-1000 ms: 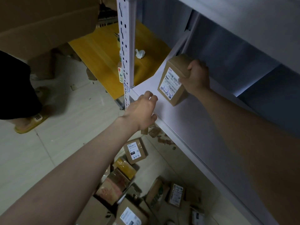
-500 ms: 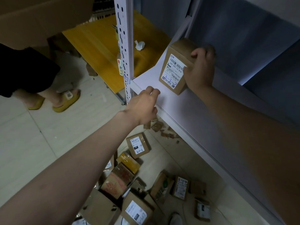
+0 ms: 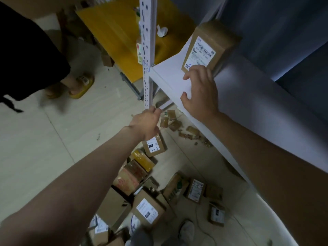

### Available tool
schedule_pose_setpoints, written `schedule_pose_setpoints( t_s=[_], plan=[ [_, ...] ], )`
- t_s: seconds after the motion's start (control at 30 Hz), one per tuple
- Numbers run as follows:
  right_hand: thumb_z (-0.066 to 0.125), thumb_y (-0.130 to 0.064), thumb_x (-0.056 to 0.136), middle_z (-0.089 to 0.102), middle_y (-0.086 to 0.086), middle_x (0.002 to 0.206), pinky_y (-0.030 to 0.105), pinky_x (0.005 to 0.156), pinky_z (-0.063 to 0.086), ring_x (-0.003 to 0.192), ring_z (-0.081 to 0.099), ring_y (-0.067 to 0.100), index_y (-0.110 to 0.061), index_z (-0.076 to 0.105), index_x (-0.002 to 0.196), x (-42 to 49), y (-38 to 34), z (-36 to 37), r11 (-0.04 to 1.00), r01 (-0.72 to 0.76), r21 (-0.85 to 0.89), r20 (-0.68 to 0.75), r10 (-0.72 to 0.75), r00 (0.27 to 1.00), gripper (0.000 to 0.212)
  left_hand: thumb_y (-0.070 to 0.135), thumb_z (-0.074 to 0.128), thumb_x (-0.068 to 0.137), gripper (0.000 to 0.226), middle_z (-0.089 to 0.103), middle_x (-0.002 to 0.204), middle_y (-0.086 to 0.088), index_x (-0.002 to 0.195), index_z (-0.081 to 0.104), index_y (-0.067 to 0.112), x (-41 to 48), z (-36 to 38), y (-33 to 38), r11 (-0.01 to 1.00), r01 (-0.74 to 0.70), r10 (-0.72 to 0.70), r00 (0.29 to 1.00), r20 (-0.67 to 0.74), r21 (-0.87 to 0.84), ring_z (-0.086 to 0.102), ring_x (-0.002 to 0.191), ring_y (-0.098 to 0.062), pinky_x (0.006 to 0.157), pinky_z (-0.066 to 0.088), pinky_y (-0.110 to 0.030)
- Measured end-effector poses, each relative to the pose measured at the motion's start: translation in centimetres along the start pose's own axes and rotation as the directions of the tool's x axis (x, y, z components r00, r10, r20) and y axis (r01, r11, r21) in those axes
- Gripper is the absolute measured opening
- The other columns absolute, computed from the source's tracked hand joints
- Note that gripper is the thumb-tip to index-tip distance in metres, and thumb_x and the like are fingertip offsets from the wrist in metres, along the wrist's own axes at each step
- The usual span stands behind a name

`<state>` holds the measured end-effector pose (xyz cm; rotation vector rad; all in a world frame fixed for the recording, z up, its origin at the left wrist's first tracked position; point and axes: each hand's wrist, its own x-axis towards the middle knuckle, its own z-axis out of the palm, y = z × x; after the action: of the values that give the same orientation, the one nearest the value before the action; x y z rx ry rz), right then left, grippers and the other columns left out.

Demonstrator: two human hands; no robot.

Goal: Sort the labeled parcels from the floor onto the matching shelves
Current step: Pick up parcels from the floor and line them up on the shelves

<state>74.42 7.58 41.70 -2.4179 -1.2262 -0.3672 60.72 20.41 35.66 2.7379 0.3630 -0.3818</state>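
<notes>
A brown labeled parcel (image 3: 211, 45) stands on the white shelf (image 3: 252, 107) near its far left end. My right hand (image 3: 200, 93) hovers just in front of it with fingers spread and relaxed, holding nothing. My left hand (image 3: 147, 123) hangs below the shelf's front corner by the white perforated upright (image 3: 148, 50), fingers loosely curled and holding nothing. Several labeled parcels (image 3: 147, 208) lie in a heap on the floor below, one small labeled box (image 3: 154, 146) right under my left hand.
A person in black with yellow slippers (image 3: 79, 86) stands at the left. A yellow low table (image 3: 120, 31) with crumpled paper sits behind the upright. Cardboard scraps (image 3: 184, 128) litter the tiled floor under the shelf. A blue curtain hangs behind the rack.
My right hand has let go of the parcel and drawn back toward me, leaving it standing on the shelf. My left hand has dropped off the shelf edge.
</notes>
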Motion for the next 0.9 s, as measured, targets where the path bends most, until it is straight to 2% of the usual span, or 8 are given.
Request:
schedule_pose_setpoints(
  t_s=[0.17,0.27,0.37,0.47,0.6,0.73,0.83,0.9],
  plan=[
    [0.071,-0.008,0.069,0.059,0.011,0.117,0.033,0.082,0.05,0.107,0.053,0.027,-0.008,0.059,0.103,-4.0,-2.5,2.3,0.997,0.034,0.073,0.083,-0.04,0.996,0.037,0.023,0.062,0.091,0.057,0.043,0.133,-0.015,0.139,0.035,0.008,-3.6,4.0,-3.3,0.969,0.244,-0.246,0.961,0.123,0.03,0.049,0.12,-0.033,0.086,0.047,-0.042],
    [0.07,-0.007,0.069,0.058,0.012,0.115,0.03,0.083,0.046,0.106,0.053,0.028,-0.006,0.058,0.102,-5.9,-3.8,3.7,0.993,0.036,0.116,0.132,-0.051,0.99,0.035,0.025,0.063,0.091,0.054,0.043,0.132,-0.015,0.134,0.037,0.007,-6.0,6.4,-4.6,0.921,0.388,-0.385,0.906,0.175,0.016,0.049,0.121,-0.035,0.088,0.047,-0.043],
    [0.074,-0.007,0.069,0.056,0.013,0.118,0.034,0.087,0.049,0.111,0.052,0.029,-0.007,0.058,0.104,-7.9,-5.4,4.9,0.993,0.013,0.12,0.212,-0.038,0.977,0.039,0.026,0.063,0.09,0.055,0.043,0.133,-0.016,0.135,0.037,0.006,-8.7,8.8,-5.7,0.873,0.488,-0.473,0.858,0.2,-0.028,0.05,0.122,-0.035,0.09,0.047,-0.043],
    [0.075,-0.009,0.072,0.054,0.012,0.121,0.036,0.089,0.051,0.113,0.051,0.028,-0.008,0.056,0.108,-9.9,-6.8,6.1,0.991,-0.012,0.135,0.295,-0.028,0.955,0.04,0.034,0.067,0.087,0.066,0.045,0.134,-0.016,0.138,0.036,0.006,-11.8,11.3,-6.8,0.771,0.622,-0.579,0.775,0.251,-0.14,0.053,0.12,-0.036,0.093,0.047,-0.044],
    [0.078,-0.016,0.078,0.049,0.009,0.13,0.037,0.095,0.048,0.121,0.048,0.026,-0.011,0.053,0.119,-12.7,-8.7,7.9,0.992,-0.045,0.117,0.435,-0.01,0.9,0.048,0.043,0.069,0.077,0.066,0.054,0.126,-0.009,0.131,0.047,0.012,-15.9,15.5,-8.1,0.634,0.739,-0.679,0.673,0.292,-0.228,0.053,0.117,-0.029,0.084,0.043,-0.036],
    [0.077,-0.017,0.08,0.046,0.008,0.133,0.034,0.093,0.044,0.12,0.047,0.025,-0.013,0.049,0.126,-16.1,-11.0,10.3,0.993,-0.047,0.111,0.564,-0.024,0.826,0.054,0.036,0.072,0.085,0.065,0.049,0.134,-0.018,0.133,0.048,0.0,-18.5,19.2,-7.8,0.443,0.824,-0.733,0.56,0.387,-0.352,0.045,0.128,-0.034,0.099,0.042,-0.037],
    [0.076,-0.018,0.079,0.044,0.006,0.133,0.035,0.09,0.048,0.119,0.047,0.024,-0.015,0.047,0.128,-18.9,-12.6,12.9,0.99,-0.053,0.13,0.66,-0.046,0.75,0.057,0.043,0.076,0.079,0.08,0.048,0.138,-0.019,0.138,0.04,0.001,-19.7,22.3,-7.8,0.311,0.844,-0.762,0.496,0.416,-0.437,0.047,0.127,-0.034,0.101,0.046,-0.04],
    [0.076,-0.019,0.079,0.044,0.007,0.13,0.032,0.086,0.045,0.118,0.047,0.024,-0.013,0.047,0.126,-20.6,-13.5,14.8,0.987,-0.061,0.149,0.708,-0.063,0.703,0.056,0.045,0.079,0.075,0.089,0.046,0.14,-0.019,0.14,0.038,0.003,-20.0,24.2,-7.9,0.268,0.849,-0.766,0.474,0.434,-0.454,0.047,0.128,-0.035,0.102,0.046,-0.043]
  ],
)
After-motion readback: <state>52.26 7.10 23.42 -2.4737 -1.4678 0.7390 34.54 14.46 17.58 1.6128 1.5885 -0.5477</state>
